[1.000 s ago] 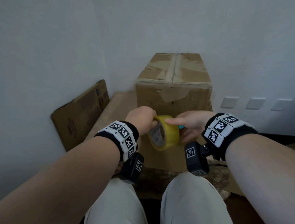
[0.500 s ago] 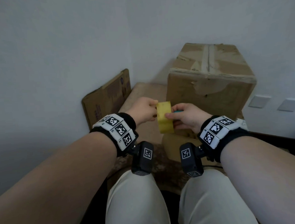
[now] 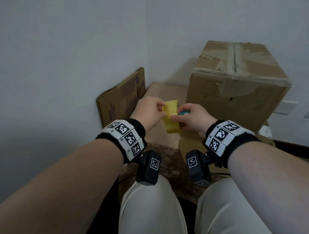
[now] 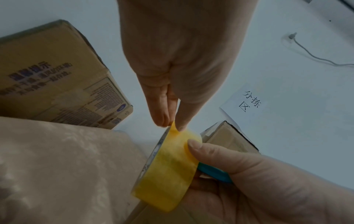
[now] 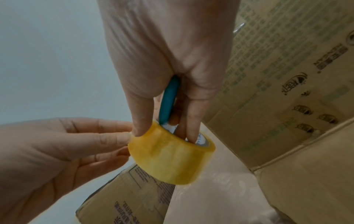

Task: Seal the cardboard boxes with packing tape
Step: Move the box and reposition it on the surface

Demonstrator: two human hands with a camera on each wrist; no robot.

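Note:
A roll of yellow packing tape is held in the air above my lap. My right hand grips it, thumb on the outer band and fingers through the core. The same hand also holds a teal ring-shaped handle. My left hand pinches the tape's loose end at the roll's upper edge. A tall cardboard box with old tape along its top seam stands just behind my right hand.
A flattened carton leans on the left wall. The tall box rests on a low cardboard piece on a beige patterned surface. Wall plates sit at the right. My knees fill the bottom of the head view.
The roll has turned from showing its open face to showing its outer band. My left fingers have shifted onto the roll's upper edge and taken the tape end. The head view has swung left.

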